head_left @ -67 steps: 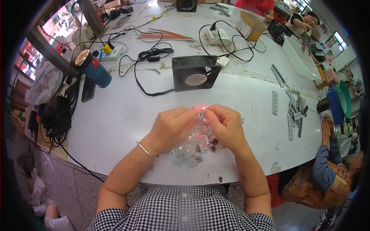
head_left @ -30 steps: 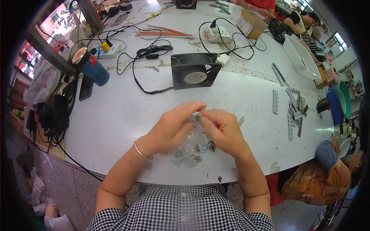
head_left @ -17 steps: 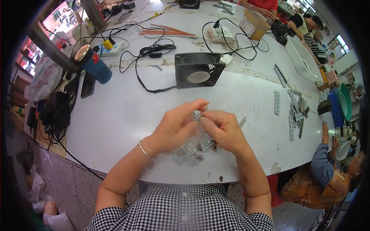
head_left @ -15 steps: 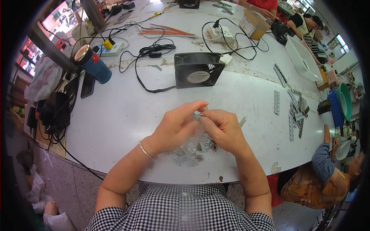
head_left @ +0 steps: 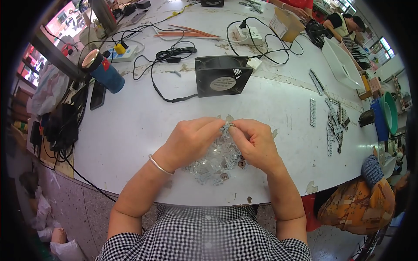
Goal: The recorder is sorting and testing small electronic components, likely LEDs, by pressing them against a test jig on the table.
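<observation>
My left hand and my right hand meet above a pile of small clear plastic pieces. Fingers of both are pinched together on one small greyish piece, too small and too covered to name. A bangle circles my left wrist. At the near and right sides of the pile lie two small round brown parts, one nearer me and the other below my right hand. Beyond my hands a black square fan stands on the white table.
Metallic strips lie in a heap at the right. A blue tumbler and a dark phone sit at the left, near black cables and a power strip. Farther off are a white tray, an open carton and other people.
My left hand's raised fingers have come down and closed near my right fingertips. More of the clear pile shows between my hands. The person at the right has leaned or turned away.
</observation>
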The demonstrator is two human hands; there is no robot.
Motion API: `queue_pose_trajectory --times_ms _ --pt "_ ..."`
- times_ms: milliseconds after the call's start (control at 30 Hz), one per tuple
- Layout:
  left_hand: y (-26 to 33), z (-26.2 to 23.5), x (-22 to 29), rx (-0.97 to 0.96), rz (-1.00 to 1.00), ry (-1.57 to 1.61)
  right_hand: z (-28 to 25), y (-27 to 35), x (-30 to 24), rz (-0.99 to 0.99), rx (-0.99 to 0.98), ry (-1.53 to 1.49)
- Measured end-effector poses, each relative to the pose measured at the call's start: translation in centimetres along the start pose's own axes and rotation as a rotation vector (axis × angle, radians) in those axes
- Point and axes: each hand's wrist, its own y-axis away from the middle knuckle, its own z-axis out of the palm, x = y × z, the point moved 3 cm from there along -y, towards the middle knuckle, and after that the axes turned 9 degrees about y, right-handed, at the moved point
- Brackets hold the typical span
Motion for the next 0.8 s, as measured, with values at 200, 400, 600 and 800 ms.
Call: queue_pose_trajectory --times_ms 200,400,600,800 --pt "0.0 0.1 -0.1 -0.015 0.063 -0.080 0.1 0.0 0.0 -0.023 0.005 0.021" --pt "-0.2 0.1 0.1 -0.003 0.073 -0.081 -0.2 0.1 0.5 0.020 -0.037 0.006" --pt "-0.1 0.1 -0.2 0.021 0.102 -0.072 -0.1 0.2 0.8 0.072 -0.073 -0.044" --pt "-0.1 -0.1 0.1 0.014 0.080 -0.027 -0.2 0.1 0.6 0.068 -0.062 -0.064"
